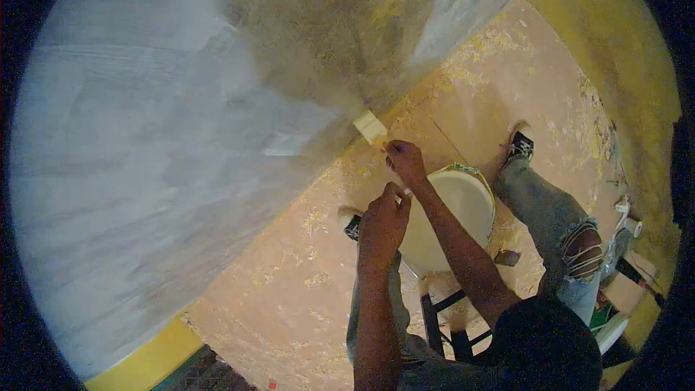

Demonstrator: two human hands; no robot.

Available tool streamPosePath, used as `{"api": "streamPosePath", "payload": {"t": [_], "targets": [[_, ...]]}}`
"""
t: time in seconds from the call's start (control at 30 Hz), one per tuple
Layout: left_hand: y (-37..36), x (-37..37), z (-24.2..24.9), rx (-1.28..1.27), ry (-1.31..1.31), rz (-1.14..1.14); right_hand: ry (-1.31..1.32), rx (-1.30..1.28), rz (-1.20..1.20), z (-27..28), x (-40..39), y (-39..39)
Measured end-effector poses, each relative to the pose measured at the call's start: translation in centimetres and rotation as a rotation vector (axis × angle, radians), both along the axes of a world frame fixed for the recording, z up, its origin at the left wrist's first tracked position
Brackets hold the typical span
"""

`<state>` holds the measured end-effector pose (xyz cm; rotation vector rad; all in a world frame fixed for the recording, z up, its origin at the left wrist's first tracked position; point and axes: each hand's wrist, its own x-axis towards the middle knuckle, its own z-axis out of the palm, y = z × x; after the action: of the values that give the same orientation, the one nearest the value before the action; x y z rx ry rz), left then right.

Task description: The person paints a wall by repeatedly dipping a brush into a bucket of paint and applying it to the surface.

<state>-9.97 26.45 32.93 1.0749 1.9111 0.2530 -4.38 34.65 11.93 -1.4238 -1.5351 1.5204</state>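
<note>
My right hand (405, 162) is closed round the handle of a paintbrush (371, 129), whose wide pale bristles reach to the foot of the wall. The wall (166, 123) is coated whitish grey on the left, with a brownish bare-looking patch (326, 36) above the brush. My left hand (386, 219) is closed, fingers pinched, just left of the bucket; a tiny white bit shows at its fingertips, too small to name. Between my legs stands a bucket (452, 219) of cream-white paint, partly hidden under my right forearm.
The floor (289, 282) is pinkish and spotted with yellow flecks. Dark stool legs (432, 322) stand behind the bucket. My shoes (520, 145) are on both sides of it. At the right lie a cardboard piece (628, 286) and other clutter, near a yellow wall (630, 80).
</note>
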Motion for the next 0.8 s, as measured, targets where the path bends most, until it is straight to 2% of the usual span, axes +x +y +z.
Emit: {"api": "streamPosePath", "payload": {"t": [0.07,0.13,0.2,0.27,0.3,0.37,0.4,0.47,0.5,0.57,0.6,0.67,0.8], "targets": [[0.1,0.3,0.1,0.003,0.032,-0.028,0.279,-0.339,-0.143,0.8,-0.1,-1.3],[0.5,0.4,0.7,-0.066,0.017,-0.054,0.296,-0.342,-0.171,-2.2,-1.4,-2.2],[-0.1,0.5,-0.5,-0.018,0.033,-0.048,0.326,-0.345,-0.200,-7.1,-3.4,-2.5],[-0.4,0.5,-1.2,0.021,0.049,-0.040,0.099,-0.265,-0.230,-12.7,-5.7,-2.5],[-0.5,0.4,-1.4,0.066,0.018,-0.060,0.101,-0.272,-0.230,-16.0,-6.2,-2.9],[-0.4,0.4,-1.2,0.103,-0.012,-0.077,-0.319,0.395,-0.144,-21.2,-6.1,-3.7],[0.0,0.5,-0.5,0.038,-0.006,-0.083,-0.318,0.391,-0.142,-21.2,-6.1,-3.6],[0.4,0.7,0.0,-0.034,0.002,-0.093,-0.651,0.425,-0.044,-19.9,-5.8,-3.2],[0.4,0.7,0.1,-0.045,0.005,-0.091,-0.650,0.416,-0.046,-18.1,-5.6,-2.9],[0.3,0.8,-0.1,-0.059,0.006,-0.092,-0.687,-0.113,0.122,-14.4,-5.4,-2.0],[0.1,1.0,-0.2,-0.023,0.043,-0.103,-0.689,-0.114,0.120,-15.7,-5.6,-2.7],[0.0,1.0,-0.3,0.022,0.080,-0.109,-0.925,0.319,0.166,-20.2,-6.4,-4.2],[-0.2,0.9,-0.2,0.019,0.016,-0.103,-0.818,0.320,0.025,-17.2,-6.6,-3.4]]}}
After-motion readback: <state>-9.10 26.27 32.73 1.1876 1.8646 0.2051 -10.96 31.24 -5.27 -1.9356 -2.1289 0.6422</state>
